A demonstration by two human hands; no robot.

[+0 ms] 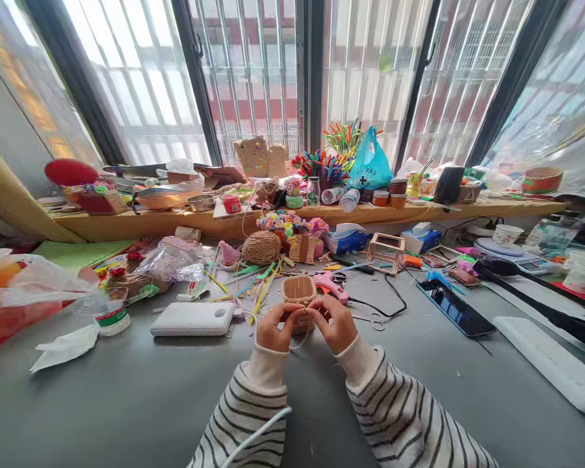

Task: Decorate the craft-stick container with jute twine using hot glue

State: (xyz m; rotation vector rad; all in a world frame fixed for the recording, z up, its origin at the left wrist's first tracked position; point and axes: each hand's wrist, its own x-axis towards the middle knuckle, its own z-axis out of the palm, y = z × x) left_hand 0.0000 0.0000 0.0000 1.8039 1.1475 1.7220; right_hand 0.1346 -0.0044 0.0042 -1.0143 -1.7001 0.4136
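Note:
A small brown basket-like container with a braided rim stands in front of me at mid-table, its open top tilted toward me. My left hand is at the near left of its rim, fingers pinched together. Opposite it, my right hand pinches at the near right of the rim. Both sets of fingertips nearly meet over the container's front and appear to grip thin twine along the rim. A loose pale strand curves below the fingers. The hands hide most of the container's lower front.
Behind the container lie a pink glue gun, a ball of twine and several coloured sticks. Small scissors rest to the right, near a phone. A white power bank and a bottle are on the left.

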